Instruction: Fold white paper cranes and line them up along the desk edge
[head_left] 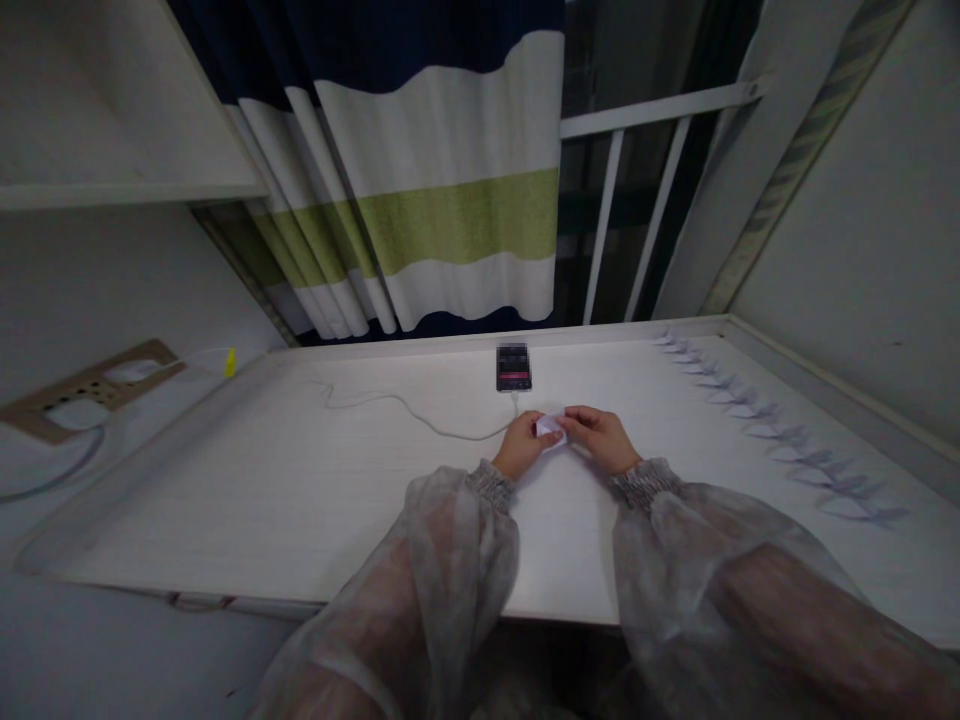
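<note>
Between my two hands is a small folded piece of white paper (551,428), held just above the white desk (300,500). My left hand (523,442) pinches its left side, thumb on top. The fingers of my right hand (602,436) close on its upper right edge. Parts of the paper are hidden behind the fingers, so its exact folded shape cannot be made out. Right behind my left hand lies a phone (514,368) with a lit screen, a charging cable (442,432) plugged into its near end.
A row of several folded paper figures (776,430) runs along the desk's right side. The cable curves leftward across the desk. At the left wall is a power socket strip (90,390) with plugs. A striped curtain (450,200) and a white window railing (660,115) stand behind the desk.
</note>
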